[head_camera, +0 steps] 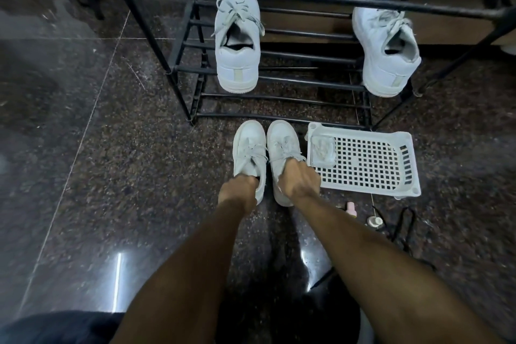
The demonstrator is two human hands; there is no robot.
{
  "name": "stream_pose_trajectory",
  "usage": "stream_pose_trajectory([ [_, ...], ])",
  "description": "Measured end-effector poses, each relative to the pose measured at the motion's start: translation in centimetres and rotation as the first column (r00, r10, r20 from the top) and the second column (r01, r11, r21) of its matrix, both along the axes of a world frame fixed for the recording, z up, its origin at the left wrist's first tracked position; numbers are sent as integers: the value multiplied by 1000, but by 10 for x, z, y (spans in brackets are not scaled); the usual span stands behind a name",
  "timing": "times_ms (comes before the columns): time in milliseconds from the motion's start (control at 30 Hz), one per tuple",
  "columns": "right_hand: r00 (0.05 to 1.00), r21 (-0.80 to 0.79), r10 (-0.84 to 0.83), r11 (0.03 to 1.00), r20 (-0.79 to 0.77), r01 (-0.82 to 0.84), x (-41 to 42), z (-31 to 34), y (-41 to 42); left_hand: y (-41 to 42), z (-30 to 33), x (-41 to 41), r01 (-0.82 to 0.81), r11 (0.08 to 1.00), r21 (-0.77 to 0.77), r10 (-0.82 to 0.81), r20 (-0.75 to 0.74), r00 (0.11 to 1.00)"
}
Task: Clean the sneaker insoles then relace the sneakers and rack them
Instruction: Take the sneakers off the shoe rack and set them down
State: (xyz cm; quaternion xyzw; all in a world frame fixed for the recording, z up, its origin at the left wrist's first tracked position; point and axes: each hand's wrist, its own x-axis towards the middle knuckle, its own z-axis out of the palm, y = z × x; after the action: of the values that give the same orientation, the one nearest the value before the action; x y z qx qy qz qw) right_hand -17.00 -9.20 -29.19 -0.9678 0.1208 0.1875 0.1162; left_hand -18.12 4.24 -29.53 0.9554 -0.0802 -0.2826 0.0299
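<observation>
Two pairs of white sneakers show in the head view, and they stand at different stages. One pair is already on the black metal shoe rack (279,81): the left racked sneaker (237,45) sits heel toward the camera on a middle tier near the rack's left post, and the right racked sneaker (386,45) rests well apart from it at the right end, tilted slightly; both appear laced and tied. The second pair stands on the dark granite floor (111,148) just in front of the rack's bottom rail, toes pointing at the rack, the two shoes touching side by side. The left hand (237,190) grips the heel opening of the left floor sneaker (248,153), fingers tucked inside the collar, and the right hand (300,180) grasps the right floor sneaker (283,153) the same way. Both floor sneakers show laces threaded and knotted over the tongue, so the relacing looks finished; whether their insoles are in and clean cannot be told, since the hands cover the openings. Just beside this pair to the right lies a white perforated plastic tray (391,173) holding a crumpled wipe or cloth (322,149) at its left end. Near the right forearm sit a small pink bottle (351,208) and a dark cord (402,220). Judging by this, only racking the second pair remains.
</observation>
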Motion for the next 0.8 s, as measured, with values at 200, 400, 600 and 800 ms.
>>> stream_pose_trajectory([
  [200, 1000, 79, 17, 997, 16, -19, 9, 16, -17, 1, 15, 8, 76, 997, -1, -76, -18, 997],
  [400, 922, 25, -23, 1000, 387, 14, 50, 97, -62, -4, 96, 63, 60, 959, -278, 94, 508, 856],
  [600, 750, -128, 72, 992, 657, 16, 95, 154, -119, -7, 163, 117, 223, 966, -132, -45, 762, 646],
  [800, 931, -236, -47, 962, 363, 140, 115, 144, -164, -6, 155, 149, 79, 997, 15, -76, 493, 867],
])
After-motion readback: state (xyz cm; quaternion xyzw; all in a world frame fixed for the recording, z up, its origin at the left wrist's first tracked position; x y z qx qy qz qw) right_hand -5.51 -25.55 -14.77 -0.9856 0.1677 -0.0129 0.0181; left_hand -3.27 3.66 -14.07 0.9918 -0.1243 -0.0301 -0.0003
